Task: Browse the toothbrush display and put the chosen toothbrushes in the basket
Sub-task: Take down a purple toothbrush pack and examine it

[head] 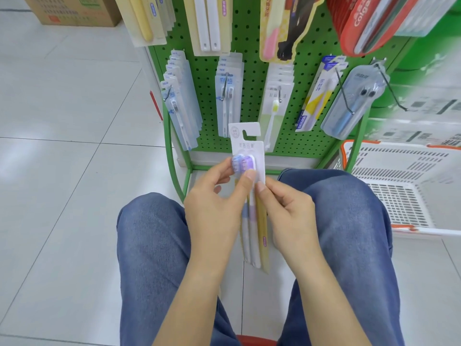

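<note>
Both hands on a toothbrush pack at frame centre

Our left hand (214,206) and right hand (289,211) pinch the toothbrush pack (249,196) upright between our knees; the white basket (404,196) at right seems to hold nothing, though its floor is partly cropped.

Between the left hand (214,203) and the right hand (289,208) sits a toothbrush pack (249,176): matt white card at the top, a glossy clear plastic blister over 2 smooth plastic brushes, and a yellowish card strip along the side by the right hand. Beyond the fingertips stands a pegboard (252,78) of green painted metal, smooth and faintly shiny, with thin bare metal hooks. The hanging packs (229,93) on it look like frosted or clear plastic over card. Right of the right hand is a basket (404,181) of matt white slotted plastic. Under both wrists lie trouser legs (154,245) of blue denim-like cloth. Left of the left hand spread glossy pale floor tiles (62,171), and far beyond them a matt brown cardboard box (74,11).
</note>
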A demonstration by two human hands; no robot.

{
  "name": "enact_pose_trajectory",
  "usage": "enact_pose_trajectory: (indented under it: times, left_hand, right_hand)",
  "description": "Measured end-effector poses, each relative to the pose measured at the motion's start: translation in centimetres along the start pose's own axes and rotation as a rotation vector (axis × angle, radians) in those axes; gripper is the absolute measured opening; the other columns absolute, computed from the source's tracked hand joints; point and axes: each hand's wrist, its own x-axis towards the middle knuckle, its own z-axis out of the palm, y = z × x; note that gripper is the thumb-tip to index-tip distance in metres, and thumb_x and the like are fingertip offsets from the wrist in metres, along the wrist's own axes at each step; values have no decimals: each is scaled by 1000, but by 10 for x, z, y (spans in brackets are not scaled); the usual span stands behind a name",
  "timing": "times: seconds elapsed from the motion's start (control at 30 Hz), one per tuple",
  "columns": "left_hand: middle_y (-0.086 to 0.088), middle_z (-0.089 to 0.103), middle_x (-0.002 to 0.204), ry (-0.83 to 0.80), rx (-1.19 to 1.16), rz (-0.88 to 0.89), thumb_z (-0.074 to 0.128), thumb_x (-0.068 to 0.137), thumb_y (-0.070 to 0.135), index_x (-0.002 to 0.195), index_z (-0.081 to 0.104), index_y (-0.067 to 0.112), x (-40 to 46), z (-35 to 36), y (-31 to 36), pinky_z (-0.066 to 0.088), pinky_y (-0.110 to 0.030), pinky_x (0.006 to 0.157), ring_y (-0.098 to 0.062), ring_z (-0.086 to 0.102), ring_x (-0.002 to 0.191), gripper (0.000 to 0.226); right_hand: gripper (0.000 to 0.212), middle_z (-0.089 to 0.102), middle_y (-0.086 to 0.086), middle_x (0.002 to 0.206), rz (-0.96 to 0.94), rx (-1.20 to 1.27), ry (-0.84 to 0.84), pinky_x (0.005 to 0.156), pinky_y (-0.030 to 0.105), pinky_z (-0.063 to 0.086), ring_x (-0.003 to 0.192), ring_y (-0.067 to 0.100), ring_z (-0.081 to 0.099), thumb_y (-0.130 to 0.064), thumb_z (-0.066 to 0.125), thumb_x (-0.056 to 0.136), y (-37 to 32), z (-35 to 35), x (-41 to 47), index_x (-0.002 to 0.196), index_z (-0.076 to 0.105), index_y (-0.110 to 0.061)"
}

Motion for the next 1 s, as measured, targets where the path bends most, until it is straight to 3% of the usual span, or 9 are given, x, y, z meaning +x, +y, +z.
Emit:
enact_pose_trajectory:
  times: [0.1,0.2,0.3,0.43,0.6,0.67,0.77,0.87,1.0]
  left_hand:
    - [22,64,113,-43,-22,11,73,81,35,132,54,34,-5,2,-5,45,-16,93,8,57,106,54]
    - [20,64,116,-136,-113,-94,68,74,44,136,48,33,-10,2,-13,47,-13,89,7,60,104,66]
    - [10,75,96,-212,-184,-159,68,77,37,117,65,26,-14,-1,-19,50,-15,77,-1,68,91,42]
    - [4,76,84,-259,-262,-206,68,86,19,91,72,22,-15,-2,-19,56,-22,69,-10,72,79,7]
    - [7,75,80,-134,-191,-102,74,83,17,86,75,23,-19,-5,-16,56,-26,74,-11,70,77,7]
    - [12,74,79,-131,-128,-55,75,83,17,85,75,25,-19,-6,-17,52,-19,72,-7,68,76,9]
    - [16,73,78,-131,-86,-27,75,82,15,86,76,27,-21,-7,-15,50,-14,70,-4,66,75,12]
    - [17,73,81,-159,-67,-11,73,83,17,89,77,24,-20,-7,-16,48,-11,72,-1,67,80,10]
    - [20,73,84,-289,-29,-25,70,86,25,92,76,29,-17,-12,-19,45,-8,72,4,66,84,10]
  right_hand:
    - [25,72,14,91,64,175,26,79,42,52,79,18,61,-25,55,90,-3,-4,2,90,76,-39]
    - [19,73,19,97,156,345,90,87,51,53,89,27,65,-21,58,90,-5,-11,6,95,76,-19]
    - [18,73,20,99,257,464,174,80,40,56,87,27,68,-14,56,96,-6,-14,11,100,72,-6]
    - [22,72,7,84,315,609,173,69,27,56,74,17,67,-10,51,98,-10,-16,17,87,70,-11]
    - [21,72,1,99,267,524,170,82,28,56,90,15,68,-18,54,96,-18,-10,19,114,64,-22]
    - [38,71,-5,93,242,480,199,87,31,55,92,15,67,-32,60,87,-21,-7,21,121,59,-17]
    - [49,71,-8,82,205,472,233,79,26,57,83,10,66,-39,61,75,-24,-6,23,114,59,-11]
    - [48,71,-3,93,230,502,242,77,25,57,88,13,66,-35,59,82,-24,-7,22,120,57,-6]
    - [43,71,-8,85,226,479,293,77,27,58,88,15,68,-31,60,88,-25,-14,24,123,57,-6]
